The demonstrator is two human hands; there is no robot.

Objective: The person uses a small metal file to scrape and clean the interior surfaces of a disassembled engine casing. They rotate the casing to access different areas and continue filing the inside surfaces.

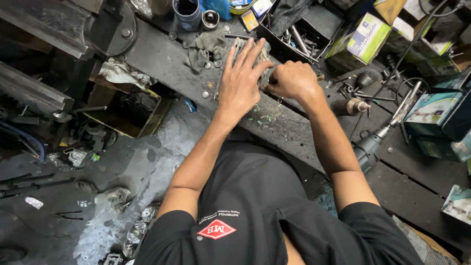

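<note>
Near the upper middle of the frame, the left hand lies flat with its fingers stretched out and spread, pressing down on a grey metal part that shows only at the fingertips, on the dark, grimy steel workbench. Just to its right, touching it at the thumb, the right hand is curled into a loose fist around something small; what it grips is hidden by the knuckles, so I cannot tell what it is. Above the hands, a crumpled grey rag lies beside a blue-grey plastic cup, with small round washers scattered near them. In the upper centre-right stands a black open tray of metal tools. To the right of the frame, a grey handheld rotary grinder rests on the bench, near green and white cardboard boxes. The person's black short-sleeved shirt fills the lower middle.
</note>
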